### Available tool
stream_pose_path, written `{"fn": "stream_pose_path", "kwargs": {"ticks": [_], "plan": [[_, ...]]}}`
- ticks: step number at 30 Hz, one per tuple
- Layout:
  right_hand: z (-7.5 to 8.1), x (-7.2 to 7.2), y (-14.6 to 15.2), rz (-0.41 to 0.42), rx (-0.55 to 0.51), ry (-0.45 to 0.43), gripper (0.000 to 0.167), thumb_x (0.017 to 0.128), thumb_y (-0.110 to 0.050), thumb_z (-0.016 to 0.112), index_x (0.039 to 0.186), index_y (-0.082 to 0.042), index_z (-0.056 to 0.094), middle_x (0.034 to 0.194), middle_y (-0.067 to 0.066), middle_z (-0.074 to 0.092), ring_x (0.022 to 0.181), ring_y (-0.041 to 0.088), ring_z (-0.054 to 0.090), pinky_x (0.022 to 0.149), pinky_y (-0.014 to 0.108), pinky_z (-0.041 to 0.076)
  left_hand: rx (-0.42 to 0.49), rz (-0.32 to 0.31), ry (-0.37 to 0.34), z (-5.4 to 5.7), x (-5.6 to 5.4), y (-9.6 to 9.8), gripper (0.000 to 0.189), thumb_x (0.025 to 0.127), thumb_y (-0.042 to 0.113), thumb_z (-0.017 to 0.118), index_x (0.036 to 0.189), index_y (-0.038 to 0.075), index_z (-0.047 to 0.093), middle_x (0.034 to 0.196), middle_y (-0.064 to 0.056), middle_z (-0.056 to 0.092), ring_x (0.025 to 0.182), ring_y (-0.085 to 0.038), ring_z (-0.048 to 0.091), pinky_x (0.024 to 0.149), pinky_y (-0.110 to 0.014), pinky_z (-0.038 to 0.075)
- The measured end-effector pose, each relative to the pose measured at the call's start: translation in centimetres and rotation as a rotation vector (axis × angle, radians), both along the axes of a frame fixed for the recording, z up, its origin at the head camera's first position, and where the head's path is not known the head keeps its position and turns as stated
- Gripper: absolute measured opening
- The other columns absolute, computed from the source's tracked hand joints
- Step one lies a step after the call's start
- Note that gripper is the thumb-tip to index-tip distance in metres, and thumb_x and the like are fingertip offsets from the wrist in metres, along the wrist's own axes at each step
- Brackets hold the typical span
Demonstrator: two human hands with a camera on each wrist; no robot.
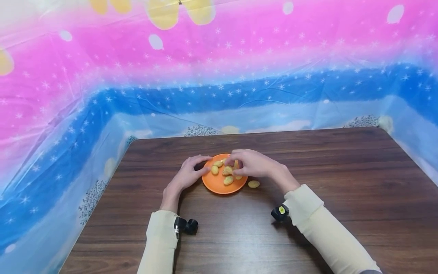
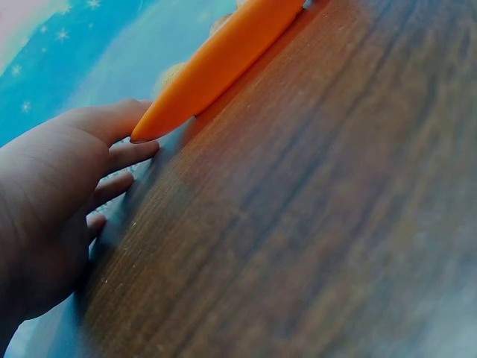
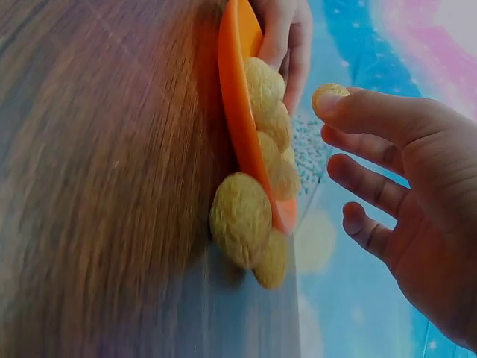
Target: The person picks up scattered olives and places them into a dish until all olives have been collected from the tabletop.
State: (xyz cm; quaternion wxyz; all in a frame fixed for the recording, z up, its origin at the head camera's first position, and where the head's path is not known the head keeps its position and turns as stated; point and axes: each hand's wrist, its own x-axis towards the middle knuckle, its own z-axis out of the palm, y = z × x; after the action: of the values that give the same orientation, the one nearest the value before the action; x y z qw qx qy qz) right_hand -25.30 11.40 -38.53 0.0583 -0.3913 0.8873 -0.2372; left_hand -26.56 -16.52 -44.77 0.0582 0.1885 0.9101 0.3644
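Observation:
An orange plate (image 1: 219, 189) holds several small yellow-brown potatoes (image 1: 228, 180). My left hand (image 1: 186, 173) grips the plate's left edge, its thumb over the rim in the head view. The other fingers lie along the outside of the rim in the left wrist view. Above the plate's right side, my right hand (image 1: 256, 163) pinches a small potato (image 3: 330, 95) between thumb and index finger. Its remaining fingers are spread and loosely bent. Beside the plate, on the right, a potato (image 1: 254, 184) lies on the table; another potato (image 3: 272, 261) shows behind it in the right wrist view.
The brown wood-grain table (image 1: 226, 232) spreads around the plate. A pink and blue patterned cloth (image 1: 219, 91) hangs behind the table and along its sides. Black wrist cameras (image 1: 186, 225) are worn at both cream sleeves (image 1: 304, 203).

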Motion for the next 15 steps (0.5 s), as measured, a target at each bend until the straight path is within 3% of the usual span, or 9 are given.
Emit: {"fn": "stream_pose_path", "kwargs": {"ticks": [9,15], "plan": [[0.2,-0.2,-2.1,0.037,0.001,-0.026,0.03,0.092,-0.018,0.07,0.122,-0.019,0.07,0.106,-0.007,0.062,0.09,0.015,0.06,0.08,0.03,0.051,-0.006,-0.006,0.028,0.0,-0.2,0.0,0.045,0.098,0.038,0.06,0.141,0.027,0.056,0.148,-0.001,0.053,0.15,-0.028,0.028,0.125,-0.055,0.006],[0.1,-0.5,-3.4,0.054,0.027,-0.038,0.032,0.093,-0.02,0.07,0.124,-0.022,0.069,0.107,-0.005,0.062,0.089,0.014,0.058,0.08,0.031,0.05,-0.008,0.004,0.013,0.1,0.0,0.0,0.045,0.098,0.041,0.06,0.142,0.03,0.055,0.151,0.0,0.05,0.151,-0.029,0.025,0.122,-0.062,0.009]]}}
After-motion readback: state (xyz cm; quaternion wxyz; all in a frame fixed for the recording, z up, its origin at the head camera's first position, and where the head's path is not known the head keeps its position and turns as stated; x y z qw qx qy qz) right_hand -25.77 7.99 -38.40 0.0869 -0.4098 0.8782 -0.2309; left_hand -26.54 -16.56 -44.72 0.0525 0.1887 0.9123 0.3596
